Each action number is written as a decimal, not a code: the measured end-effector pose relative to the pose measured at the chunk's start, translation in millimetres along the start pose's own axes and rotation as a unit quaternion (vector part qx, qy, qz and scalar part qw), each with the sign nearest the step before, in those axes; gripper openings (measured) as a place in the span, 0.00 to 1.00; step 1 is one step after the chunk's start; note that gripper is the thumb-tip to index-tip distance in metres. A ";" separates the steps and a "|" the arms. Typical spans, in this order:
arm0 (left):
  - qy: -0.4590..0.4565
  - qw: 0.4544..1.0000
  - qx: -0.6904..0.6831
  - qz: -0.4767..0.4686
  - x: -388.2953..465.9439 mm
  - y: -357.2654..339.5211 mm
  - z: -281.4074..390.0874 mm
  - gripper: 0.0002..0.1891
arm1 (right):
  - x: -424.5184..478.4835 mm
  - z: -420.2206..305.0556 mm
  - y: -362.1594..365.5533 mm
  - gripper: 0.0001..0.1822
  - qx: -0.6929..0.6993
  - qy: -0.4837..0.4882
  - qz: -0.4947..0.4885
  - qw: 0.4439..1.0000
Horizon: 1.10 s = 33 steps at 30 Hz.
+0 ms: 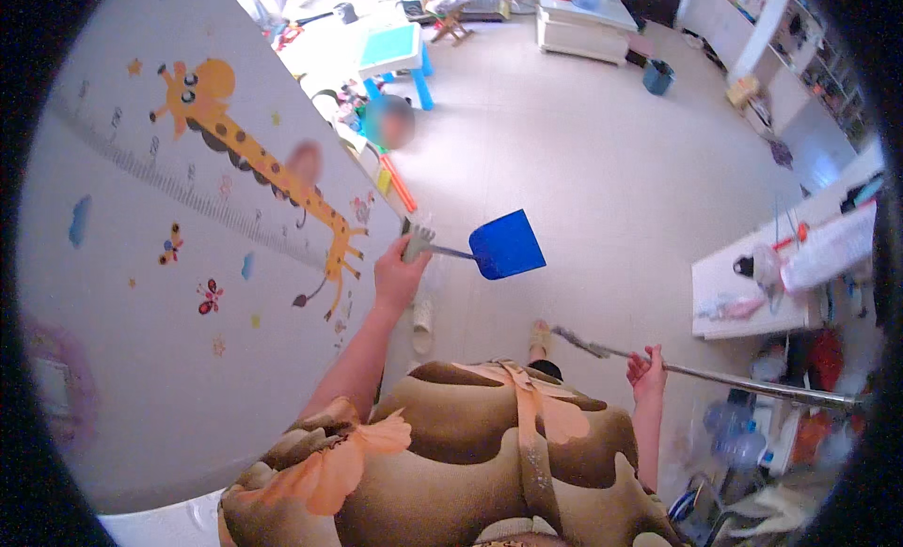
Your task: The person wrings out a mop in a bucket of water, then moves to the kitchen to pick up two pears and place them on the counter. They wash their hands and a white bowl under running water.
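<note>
My left hand (400, 277) grips the upper end of a long-handled dustpan, close beside the white wall panel. A grey toothed piece (421, 242) stands out at that grip. The dustpan's blue plastic pan (506, 245) is over the pale floor, ahead of my feet. To the right, my right hand (647, 374) is around a shiny metal pole (748, 383). One end of the pole is grey and blurred near my right foot (540, 337); the other runs out toward the right rim. What kind of head the pole carries, I cannot tell.
A panel (211, 378) with a giraffe height chart borders my left. Past its edge, a person (386, 127) is near a blue-and-white table (391, 49). A blue bin (658, 77) stands farther off. On the right are a cluttered white table (734, 314) and several plastic containers (734, 434).
</note>
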<state>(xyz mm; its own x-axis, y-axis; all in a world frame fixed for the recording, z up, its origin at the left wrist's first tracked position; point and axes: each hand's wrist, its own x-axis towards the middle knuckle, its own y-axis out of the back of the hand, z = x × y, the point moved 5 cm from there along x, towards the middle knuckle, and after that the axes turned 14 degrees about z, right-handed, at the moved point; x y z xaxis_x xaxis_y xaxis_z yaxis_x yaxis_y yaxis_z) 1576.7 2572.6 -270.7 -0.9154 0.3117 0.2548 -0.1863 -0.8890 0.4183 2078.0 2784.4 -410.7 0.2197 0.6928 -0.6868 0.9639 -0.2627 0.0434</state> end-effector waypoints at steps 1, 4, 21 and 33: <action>0.007 1.000 0.014 0.016 4.9 -2.9 7.0 0.17 | 13.2 -9.3 -14.3 0.21 -0.006 -0.005 -0.003 1.000; 0.035 0.996 -0.025 0.077 29.5 -20.2 9.6 0.17 | 54.4 -49.9 -72.2 0.16 -0.031 -0.040 -0.105 0.993; 0.084 0.987 0.035 0.134 218.8 -166.0 -8.8 0.18 | 203.3 -230.1 -442.1 0.24 -0.263 0.023 -0.185 0.947; 0.125 0.978 0.040 0.160 407.3 -259.2 -20.5 0.20 | 234.5 -398.4 -689.6 0.22 -0.251 0.454 -0.149 0.842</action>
<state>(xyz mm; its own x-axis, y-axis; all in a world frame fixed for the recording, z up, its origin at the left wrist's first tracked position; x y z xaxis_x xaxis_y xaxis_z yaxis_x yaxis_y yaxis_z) 1244.8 2923.2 -293.2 -0.9829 -0.0792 0.1662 0.1435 -0.8950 0.4223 1524.7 3395.6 -312.6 -0.2374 0.9656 0.1061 0.8888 0.1718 0.4249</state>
